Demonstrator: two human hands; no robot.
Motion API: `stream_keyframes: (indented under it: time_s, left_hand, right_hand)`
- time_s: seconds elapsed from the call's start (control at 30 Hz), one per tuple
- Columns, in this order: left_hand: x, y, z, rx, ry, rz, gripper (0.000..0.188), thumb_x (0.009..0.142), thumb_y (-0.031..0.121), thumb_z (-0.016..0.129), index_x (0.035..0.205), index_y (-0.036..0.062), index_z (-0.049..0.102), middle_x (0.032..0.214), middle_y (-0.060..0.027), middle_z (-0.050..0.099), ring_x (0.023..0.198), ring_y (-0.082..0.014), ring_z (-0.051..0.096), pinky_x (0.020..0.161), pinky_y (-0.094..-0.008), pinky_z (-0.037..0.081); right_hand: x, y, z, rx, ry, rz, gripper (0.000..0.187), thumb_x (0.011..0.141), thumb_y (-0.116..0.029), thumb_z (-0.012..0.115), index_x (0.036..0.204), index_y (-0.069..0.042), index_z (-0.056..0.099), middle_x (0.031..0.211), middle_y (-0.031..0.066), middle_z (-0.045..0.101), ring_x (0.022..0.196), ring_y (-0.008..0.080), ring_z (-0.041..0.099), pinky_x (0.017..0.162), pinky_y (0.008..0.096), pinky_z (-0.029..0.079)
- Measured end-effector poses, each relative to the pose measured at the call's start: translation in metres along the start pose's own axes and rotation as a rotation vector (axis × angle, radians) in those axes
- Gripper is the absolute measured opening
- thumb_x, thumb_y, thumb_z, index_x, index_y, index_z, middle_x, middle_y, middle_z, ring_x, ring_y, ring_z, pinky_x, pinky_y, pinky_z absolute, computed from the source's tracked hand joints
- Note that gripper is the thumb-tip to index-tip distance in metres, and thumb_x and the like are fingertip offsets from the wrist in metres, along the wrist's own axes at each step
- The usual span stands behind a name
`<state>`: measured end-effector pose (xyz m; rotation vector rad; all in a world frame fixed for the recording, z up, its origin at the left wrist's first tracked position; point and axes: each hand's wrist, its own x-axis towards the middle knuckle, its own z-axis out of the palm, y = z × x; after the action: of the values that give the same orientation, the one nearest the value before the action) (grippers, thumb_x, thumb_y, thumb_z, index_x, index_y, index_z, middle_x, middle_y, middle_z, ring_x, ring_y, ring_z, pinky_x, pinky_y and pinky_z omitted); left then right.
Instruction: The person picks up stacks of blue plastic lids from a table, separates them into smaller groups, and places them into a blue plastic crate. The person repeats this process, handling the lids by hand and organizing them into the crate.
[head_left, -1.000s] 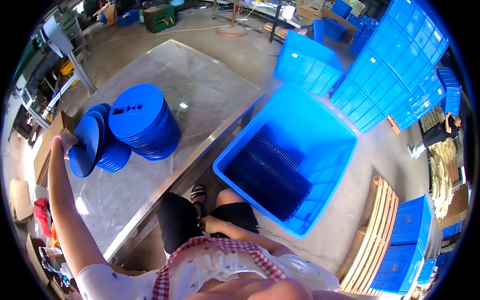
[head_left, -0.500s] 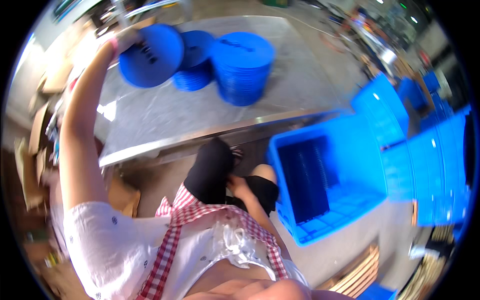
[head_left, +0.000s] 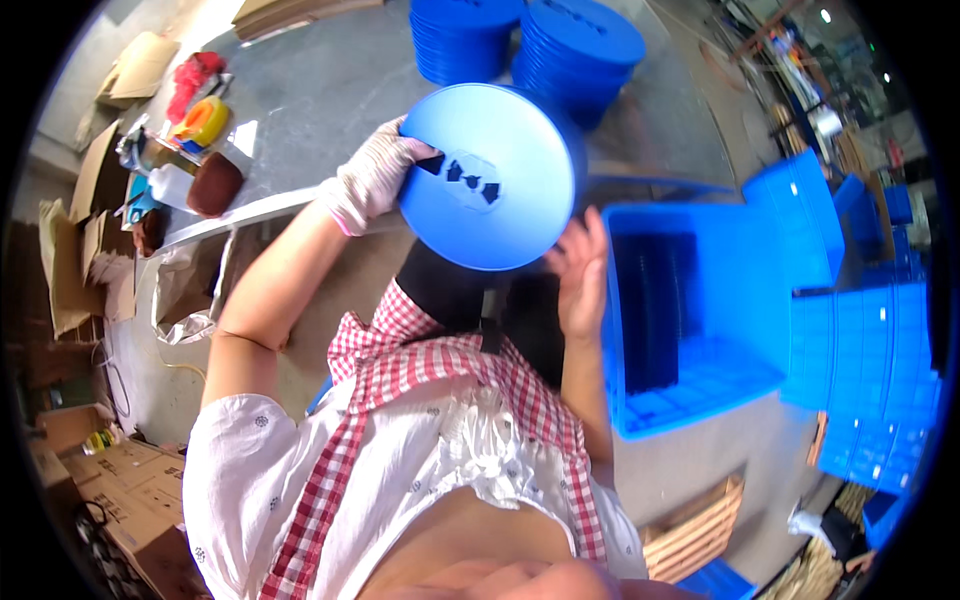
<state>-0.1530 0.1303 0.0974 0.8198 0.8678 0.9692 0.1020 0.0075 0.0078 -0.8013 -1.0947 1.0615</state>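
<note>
My left hand [head_left: 375, 175], in a pale glove, grips a round blue plastic disc [head_left: 485, 232] at its left edge. The disc is tilted with its face toward me, and dark cut-outs run across its middle. My bare right hand [head_left: 582, 268] is beside the disc's lower right rim, fingers apart; whether the fingertips touch it I cannot tell. Beyond the disc, on the metal table [head_left: 300, 130], rise two stacks of similar blue discs, a left stack [head_left: 462, 45] and a right stack [head_left: 580, 60].
To my right is a large blue crate [head_left: 745, 310] with a dark blue stack [head_left: 650, 315] inside. More blue crates [head_left: 860, 340] are piled beyond it. A yellow tape roll [head_left: 203, 122], a white bottle [head_left: 172, 186] and a brown object [head_left: 215, 185] lie at the table's left end.
My left hand has brought the disc from the table's far left to in front of me. My right hand has risen from my lap to near the disc's rim. The view has shifted.
</note>
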Motion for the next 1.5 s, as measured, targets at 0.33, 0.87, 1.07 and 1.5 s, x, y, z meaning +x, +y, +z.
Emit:
stream_keyframes:
  time_s: [0.33,0.87,1.07,1.5]
  left_hand:
    - [0.003,-0.109,0.015,-0.528,-0.498,-0.348,0.057,0.079,0.017,0.075,0.128,0.0013,0.051,0.117,-0.0119,0.063,0.106,-0.0261,0.062,0.093,-0.0444,0.053]
    - [-0.024,-0.103,0.037,-0.100,-0.302,-0.333,0.042,0.094,0.006,0.055,0.135,0.0039,0.045,0.126,-0.0112,0.060,0.112,-0.0196,0.058,0.097,-0.0335,0.048]
    - [-0.023,-0.111,0.037,-0.082,-0.302,-0.345,0.047,0.093,0.004,0.054,0.138,0.0054,0.043,0.127,-0.0107,0.059,0.113,-0.0205,0.058,0.097,-0.0347,0.048]
    - [0.045,-0.200,0.046,-0.303,-0.435,-0.638,0.047,0.102,0.039,0.040,0.140,0.0122,0.044,0.133,-0.0103,0.054,0.118,-0.0275,0.055,0.099,-0.0417,0.047]
  right_hand:
    - [-0.026,-0.050,-0.015,-0.051,0.379,-0.029,0.041,0.102,-0.011,0.044,0.142,-0.004,0.042,0.112,0.0067,0.057,0.097,0.0099,0.057,0.085,0.0236,0.046]
    - [-0.045,-0.041,-0.026,0.028,0.575,0.032,0.038,0.103,-0.014,0.044,0.140,-0.006,0.043,0.120,0.0107,0.061,0.108,0.0171,0.060,0.093,0.0288,0.049]
    - [-0.050,-0.041,-0.027,-0.061,0.580,0.031,0.039,0.103,-0.016,0.041,0.141,-0.006,0.042,0.129,0.0117,0.056,0.118,0.0191,0.055,0.099,0.0325,0.045]
    - [-0.061,-0.052,-0.010,-0.790,0.089,-0.218,0.104,0.077,-0.062,0.070,0.148,0.000,0.026,0.154,0.0237,0.019,0.143,0.0383,0.021,0.116,0.0463,0.020]
